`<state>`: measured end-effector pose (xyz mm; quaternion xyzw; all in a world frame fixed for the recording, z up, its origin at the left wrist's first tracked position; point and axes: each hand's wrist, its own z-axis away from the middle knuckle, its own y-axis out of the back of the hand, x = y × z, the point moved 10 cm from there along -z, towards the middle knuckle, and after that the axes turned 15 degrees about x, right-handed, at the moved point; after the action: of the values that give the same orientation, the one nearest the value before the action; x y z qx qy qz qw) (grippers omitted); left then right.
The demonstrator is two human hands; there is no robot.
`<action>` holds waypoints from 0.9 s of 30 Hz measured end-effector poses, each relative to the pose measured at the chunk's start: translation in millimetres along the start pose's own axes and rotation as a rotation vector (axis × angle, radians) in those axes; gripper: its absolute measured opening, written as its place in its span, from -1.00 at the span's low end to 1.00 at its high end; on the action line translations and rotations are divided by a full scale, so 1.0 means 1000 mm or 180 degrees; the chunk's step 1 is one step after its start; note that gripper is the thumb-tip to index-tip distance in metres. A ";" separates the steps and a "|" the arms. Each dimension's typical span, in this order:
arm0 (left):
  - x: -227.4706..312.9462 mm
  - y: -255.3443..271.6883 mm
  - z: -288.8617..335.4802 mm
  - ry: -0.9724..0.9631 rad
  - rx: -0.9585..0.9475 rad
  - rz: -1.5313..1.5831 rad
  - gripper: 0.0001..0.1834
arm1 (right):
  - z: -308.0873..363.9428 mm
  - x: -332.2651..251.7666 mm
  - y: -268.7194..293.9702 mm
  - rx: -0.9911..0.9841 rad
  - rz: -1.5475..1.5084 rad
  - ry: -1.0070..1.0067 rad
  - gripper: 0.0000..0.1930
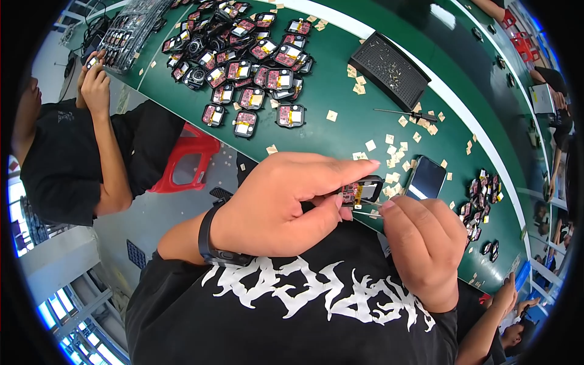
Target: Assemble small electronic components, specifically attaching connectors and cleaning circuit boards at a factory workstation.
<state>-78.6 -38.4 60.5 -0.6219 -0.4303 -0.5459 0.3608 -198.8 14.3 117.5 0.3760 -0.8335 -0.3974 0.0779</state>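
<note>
My left hand (286,204) is closed round an open smartwatch case (368,188), gripping it by its edge between thumb and fingers. Inside the black case a red circuit board (348,194) and a strip of yellow tape show; the fingers cover part of it. Slim metal tweezers (372,213) are pinched in my right hand (426,243), their prongs reaching to the near side of the case. Whether the tips touch the board I cannot tell. Just beyond my right hand, a dark-screened phone (427,177) lies on the green table (316,143).
Many open watch cases (243,70) are heaped at the far left, more (480,204) at the right. A black tray (390,70) holds small screws, with a screwdriver (406,114) beside it. Small pale squares (371,145) litter the table. A co-worker (73,158) sits left near a red stool (188,158).
</note>
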 end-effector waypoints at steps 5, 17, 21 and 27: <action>0.000 -0.003 0.001 0.0107 -0.0182 -0.0096 -0.43 | 0.001 -0.007 -0.003 0.0073 -0.0219 0.0154 -0.75; -0.007 -0.005 0.003 0.0355 -0.0494 -0.0064 -0.44 | 0.001 -0.008 -0.004 -0.0152 -0.0559 0.0236 -0.78; -0.006 -0.005 0.003 0.0329 -0.0436 0.0119 -0.45 | 0.003 -0.012 -0.002 -0.0032 -0.0376 0.0332 -0.78; -0.007 -0.003 0.002 0.0558 -0.0347 0.0215 -0.46 | 0.007 -0.019 -0.001 -0.0002 -0.0119 0.0519 -0.75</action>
<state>-80.8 -36.3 53.0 -0.6046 -0.3456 -0.6083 0.3809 -188.4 31.4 115.4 0.4226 -0.8170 -0.3671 0.1382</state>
